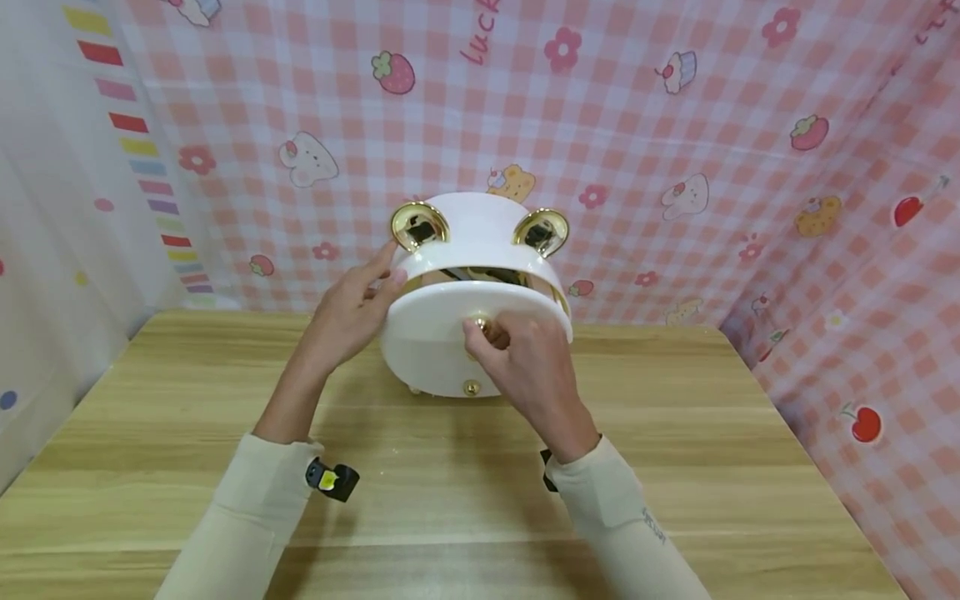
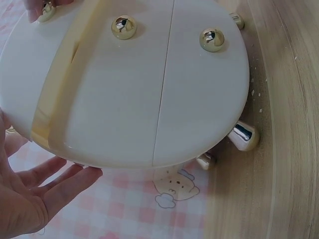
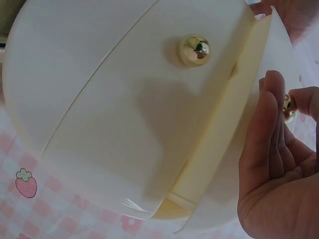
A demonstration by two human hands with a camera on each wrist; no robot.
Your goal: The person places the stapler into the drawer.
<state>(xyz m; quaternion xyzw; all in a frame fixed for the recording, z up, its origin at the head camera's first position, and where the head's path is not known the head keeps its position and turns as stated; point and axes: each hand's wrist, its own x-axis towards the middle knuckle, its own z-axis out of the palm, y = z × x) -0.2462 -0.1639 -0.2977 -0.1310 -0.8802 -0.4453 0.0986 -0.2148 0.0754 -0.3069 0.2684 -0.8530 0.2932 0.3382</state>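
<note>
A white rounded drawer box (image 1: 476, 225) with two gold ears (image 1: 543, 232) stands on the table. Its top drawer (image 1: 423, 333) is pulled partway out, and dark items show through the gap above its front. My right hand (image 1: 528, 358) pinches that drawer's gold knob (image 3: 287, 103) between thumb and fingers. On the box's left side, my left hand (image 1: 351, 307) rests with fingers extended, the fingertips (image 2: 89, 174) at the box's edge. Below the open drawer, two more gold knobs (image 2: 123, 27) sit on the closed lower fronts.
The box stands on short gold feet (image 2: 244, 135) on a wood-grain table (image 1: 450, 517). Close behind it hangs a pink checked cloth (image 1: 465, 125), which continues along the right side. A white curtain (image 1: 60, 208) hangs at the left.
</note>
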